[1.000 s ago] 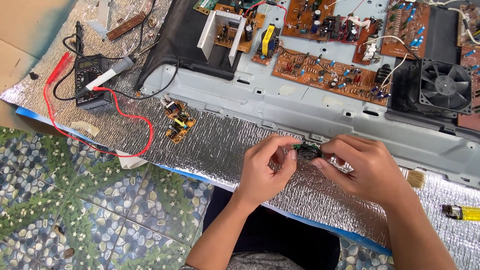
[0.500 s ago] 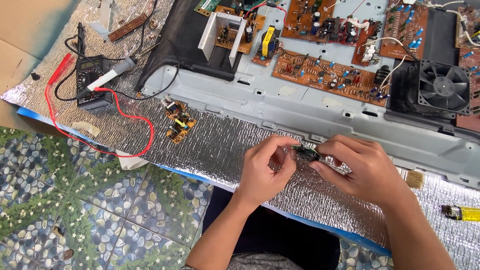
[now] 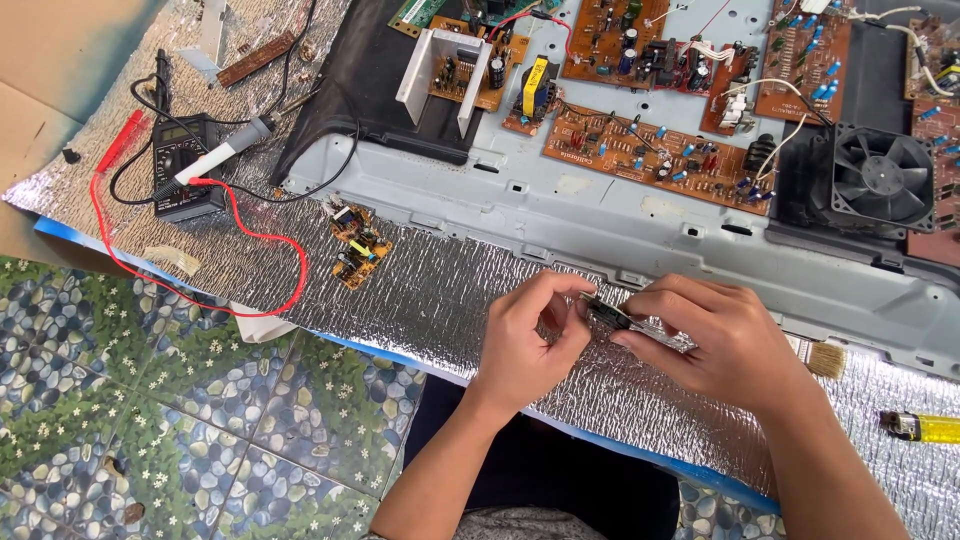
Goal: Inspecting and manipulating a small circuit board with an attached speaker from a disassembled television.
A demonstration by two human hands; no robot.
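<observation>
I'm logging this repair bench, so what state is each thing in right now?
Small dark component: pinched between both hands, off the mat.
Left hand: fingers closed on the component.
Right hand: fingers closed on the component.
Multimeter: lying flat, leads attached.
Fan: not visibly spinning.
Small circuit board: loose on the foil mat.
Yellow lighter: lying unlit.

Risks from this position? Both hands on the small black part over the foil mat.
1. The small black component is pinched only at the fingertips of the left hand and right hand; a slip could drop it onto the crinkled foil mat, where it may be hard to spot.
2. If the foil mat conducts, the small loose board lying on it might short.
</observation>
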